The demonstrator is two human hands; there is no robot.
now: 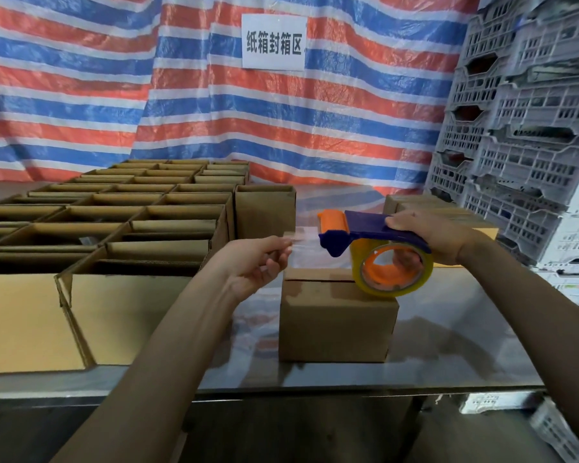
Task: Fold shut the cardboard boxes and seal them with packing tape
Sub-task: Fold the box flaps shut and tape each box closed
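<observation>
While fingers (279,244) pinch tape (306,236), box (338,324) sits below.

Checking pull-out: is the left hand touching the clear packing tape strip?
Touching. Head view shows the left hand pinching the clear packing tape strip at its end.

Closed box (338,322) sits mid-table (465,345), tape dispenser (375,248) at its top's right end. Open boxes (114,215) crowd nine to eleven o'clock, other boxes (415,203) behind at one, crates (522,128) at two, sheet (114,95) hanging at twelve.

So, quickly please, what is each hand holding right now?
Left hand: pinches the loose end of the tape.
Right hand: grips the tape dispenser by its handle.
</observation>
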